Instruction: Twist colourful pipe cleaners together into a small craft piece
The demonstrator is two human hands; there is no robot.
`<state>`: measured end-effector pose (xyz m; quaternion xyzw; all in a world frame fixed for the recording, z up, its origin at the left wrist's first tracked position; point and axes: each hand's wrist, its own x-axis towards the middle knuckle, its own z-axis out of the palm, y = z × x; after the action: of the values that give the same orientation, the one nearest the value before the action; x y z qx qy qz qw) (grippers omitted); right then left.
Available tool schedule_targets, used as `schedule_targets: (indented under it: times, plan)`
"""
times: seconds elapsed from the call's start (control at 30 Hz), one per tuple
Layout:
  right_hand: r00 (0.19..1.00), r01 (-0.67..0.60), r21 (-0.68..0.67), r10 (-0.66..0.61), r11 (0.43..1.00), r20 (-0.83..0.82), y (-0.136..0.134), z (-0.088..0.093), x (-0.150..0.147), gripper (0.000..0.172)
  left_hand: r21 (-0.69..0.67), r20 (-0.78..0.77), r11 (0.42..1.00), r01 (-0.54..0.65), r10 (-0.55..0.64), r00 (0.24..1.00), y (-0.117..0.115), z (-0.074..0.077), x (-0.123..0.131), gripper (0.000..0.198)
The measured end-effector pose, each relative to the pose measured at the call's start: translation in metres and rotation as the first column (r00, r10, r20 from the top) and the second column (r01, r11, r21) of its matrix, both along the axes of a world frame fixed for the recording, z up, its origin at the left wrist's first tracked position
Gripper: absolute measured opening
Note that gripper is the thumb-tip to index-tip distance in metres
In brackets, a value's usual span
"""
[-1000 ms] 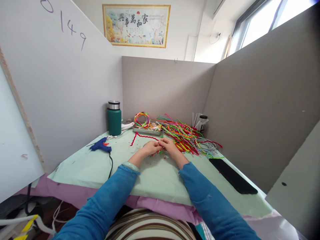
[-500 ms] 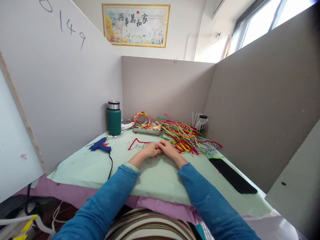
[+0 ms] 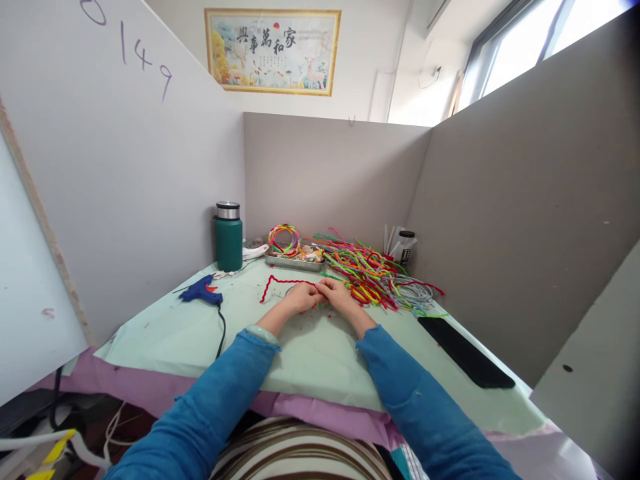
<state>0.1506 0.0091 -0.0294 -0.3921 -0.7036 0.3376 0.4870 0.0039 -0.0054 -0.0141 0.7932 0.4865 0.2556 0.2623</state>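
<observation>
1. Glue gun [image 3: 201, 291] (blue): lies on the pale green table cover [image 3: 320, 367] at 9 o'clock from the hands, nozzle pointing left, dark cord running toward the near edge.
2. Bottle [image 3: 229, 245] (green, steel-topped): stands upright at 10 o'clock, near the left-hand partition.
3. Red strand [image 3: 293, 281]: extends from the fingertips toward 10 o'clock, then bends sharply downward at its far portion.
4. Metal tray [image 3: 296, 265]: at 11 o'clock; a multicoloured ring [image 3: 271, 239] stands over its left part, among small pieces.
5. Left hand [image 3: 301, 298] and right hand [image 3: 339, 295]: together, fingertips meeting — both pinched on the strand's right end. Details beneath the fingers are hidden.
6. Pile of coloured strands [image 3: 365, 267]: spreads from 1 to 2 o'clock, just beside the right hand.
7. Grey coil [image 3: 420, 291]: at 3 o'clock, against the pile's right side.
8. Black pad [image 3: 466, 353]: lies flat at 4 o'clock — well apart from the hands.
</observation>
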Motion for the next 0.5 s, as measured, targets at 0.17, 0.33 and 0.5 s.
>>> schedule_targets:
  times: [0.17,0.33,0.5]
  plan:
    - [0.995,-0.023,-0.043,0.019,0.999,-0.100,-0.0065,0.0058,-0.0014,0.027,-0.024,0.109,0.999,-0.048,0.051,0.993,0.0058,-0.0040,-0.0009,0.037]
    - [0.978,-0.065,-0.073,0.049,0.995,-0.204,-0.0060,0.0058,0.0006,0.031,-0.116,0.291,0.993,0.033,0.002,0.957,0.0061,-0.0026,-0.0016,0.036]
    - [0.952,-0.098,-0.097,0.065,0.990,-0.298,-0.0016,0.0013,0.0013,0.032,-0.226,0.453,0.970,0.086,0.027,0.891,0.0042,0.0007,0.0001,0.034]
